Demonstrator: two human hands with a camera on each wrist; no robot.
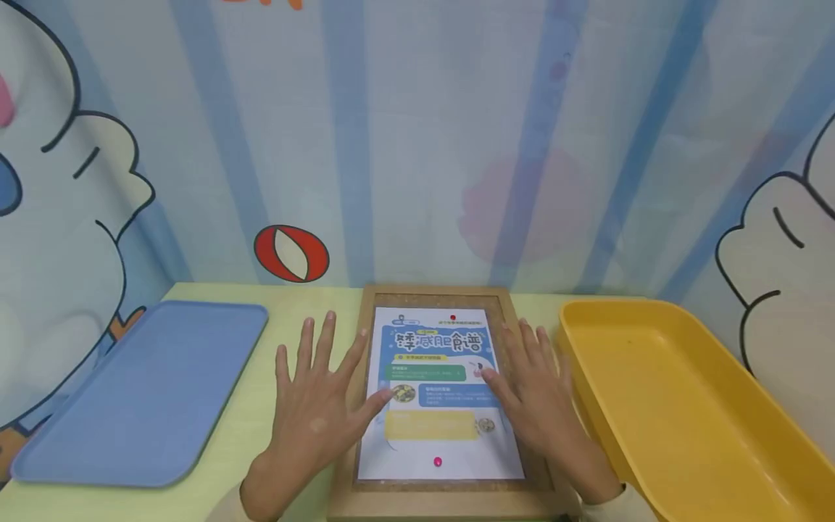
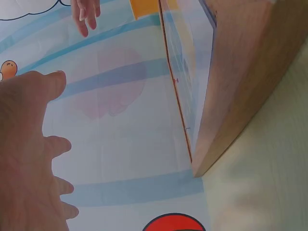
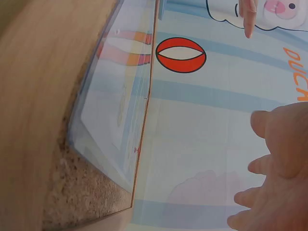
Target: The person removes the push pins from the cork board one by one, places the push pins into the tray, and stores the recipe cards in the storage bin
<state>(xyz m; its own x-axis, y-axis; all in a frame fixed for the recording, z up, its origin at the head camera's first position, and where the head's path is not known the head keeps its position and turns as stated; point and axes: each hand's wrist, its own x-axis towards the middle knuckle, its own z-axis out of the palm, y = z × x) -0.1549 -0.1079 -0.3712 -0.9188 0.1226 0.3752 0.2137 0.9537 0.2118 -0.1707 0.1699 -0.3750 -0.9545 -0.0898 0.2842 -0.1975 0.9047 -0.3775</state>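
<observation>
A printed sheet (image 1: 430,425) with a blue title band and green, blue and yellow text boxes lies on a wood-framed cork board (image 1: 404,502). A red pushpin (image 1: 453,317) sits at its top and a pink pushpin (image 1: 438,462) at its bottom. My left hand (image 1: 318,413), fingers spread, overlaps the board's left side in the head view. On the opposite side, my right hand (image 1: 540,402) is held with fingers extended over the frame's right edge. Both wrist views show the hands raised above the board, holding nothing. A clear layer (image 3: 91,139) covers the sheet's corner.
To the left lies a flat blue tray (image 1: 150,391) on the pale yellow table (image 1: 241,442). A deep yellow tray (image 1: 685,406) stands close along the board's right side. Behind the table hangs a striped cartoon curtain (image 1: 417,145).
</observation>
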